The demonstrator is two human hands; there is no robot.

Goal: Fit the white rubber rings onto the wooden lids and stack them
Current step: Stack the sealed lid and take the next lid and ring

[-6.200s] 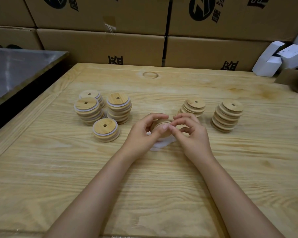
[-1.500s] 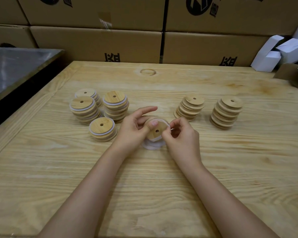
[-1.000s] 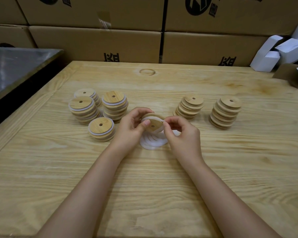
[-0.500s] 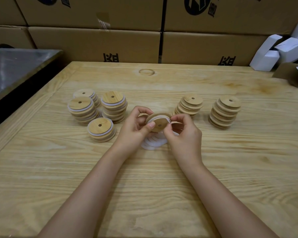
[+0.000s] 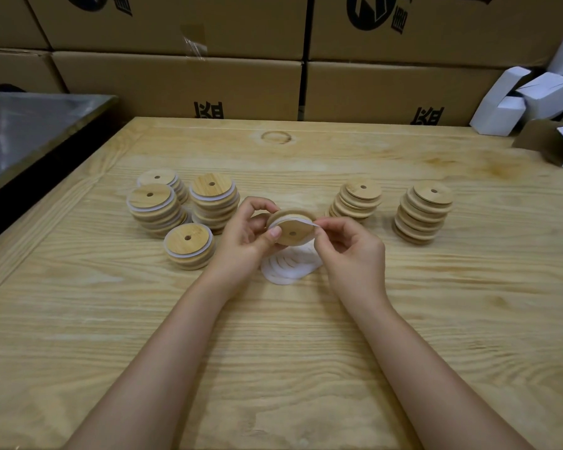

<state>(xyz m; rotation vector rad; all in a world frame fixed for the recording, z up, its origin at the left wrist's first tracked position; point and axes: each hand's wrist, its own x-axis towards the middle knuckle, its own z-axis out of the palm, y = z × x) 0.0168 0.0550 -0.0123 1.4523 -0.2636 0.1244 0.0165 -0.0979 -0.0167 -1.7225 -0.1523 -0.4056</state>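
My left hand (image 5: pixel 246 237) grips a round wooden lid (image 5: pixel 290 229) with a centre hole, tilted above the table. My right hand (image 5: pixel 349 251) pinches a white rubber ring (image 5: pixel 309 221) that is stretched along the lid's upper rim. Below the lid, a pile of loose white rings (image 5: pixel 288 266) lies on the table. On the left stand stacks of lids with white rings fitted (image 5: pixel 213 203), one low stack (image 5: pixel 189 245) nearest me. On the right stand two stacks of bare lids (image 5: pixel 358 201) (image 5: pixel 422 214).
The wooden table (image 5: pixel 273 352) has a raised border on the left. A steel surface (image 5: pixel 23 125) lies beyond its left edge. Cardboard boxes (image 5: pixel 182 82) line the back. White folded cartons (image 5: pixel 520 99) sit at the back right.
My hands have turned the lid and worked the white ring further around its rim. The lid sits a little higher and more tilted than a second ago. The stacks have not moved.
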